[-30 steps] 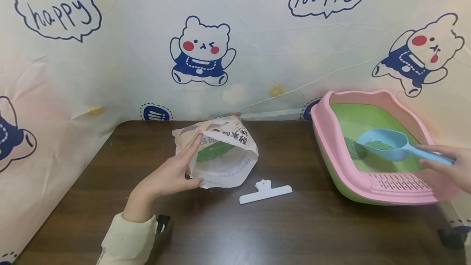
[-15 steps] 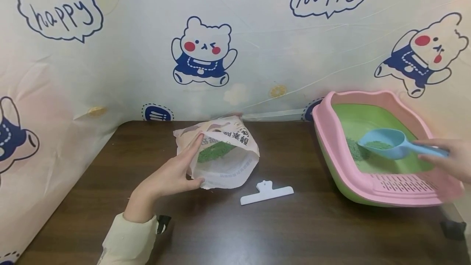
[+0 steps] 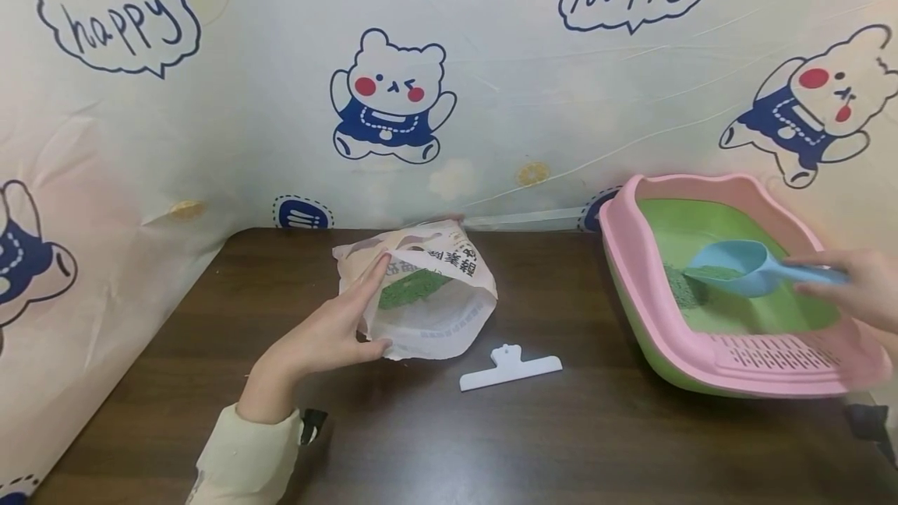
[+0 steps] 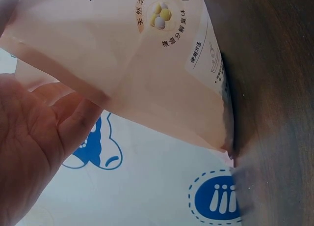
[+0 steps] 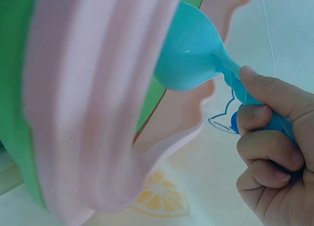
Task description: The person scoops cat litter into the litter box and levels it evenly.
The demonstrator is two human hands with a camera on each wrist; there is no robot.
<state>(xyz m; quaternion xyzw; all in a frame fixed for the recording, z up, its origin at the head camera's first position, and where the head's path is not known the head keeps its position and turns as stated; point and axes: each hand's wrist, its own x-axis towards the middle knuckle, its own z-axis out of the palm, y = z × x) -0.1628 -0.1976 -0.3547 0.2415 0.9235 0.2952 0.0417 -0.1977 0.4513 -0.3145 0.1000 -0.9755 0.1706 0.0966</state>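
Observation:
A light blue scoop (image 3: 744, 275) is in my right hand (image 3: 859, 283), fingers curled round its handle in the right wrist view. Its bowl, with green granules in it, hangs tilted over the pink-rimmed green litter box (image 3: 648, 294). A small pile of granules (image 3: 686, 287) lies in the box by the scoop's tip. My left hand (image 3: 323, 337) holds the left side of an open paper-like bag (image 3: 449, 326), thumb low and fingers along the mouth's edge. Green granules (image 3: 414, 287) show inside the bag. The left wrist view shows the bag's printed side (image 4: 147, 78) above my palm.
A white bag clip (image 3: 510, 369) lies on the dark wooden table (image 3: 421, 443) between bag and box. The box has a slotted step (image 3: 779, 351) at its near end. A printed cloth (image 3: 505, 84) hangs behind the table.
My right hand has risen slightly and the scoop has tipped, with granules nearer its tip. My left hand and the bag look unchanged. The head view has shifted a little.

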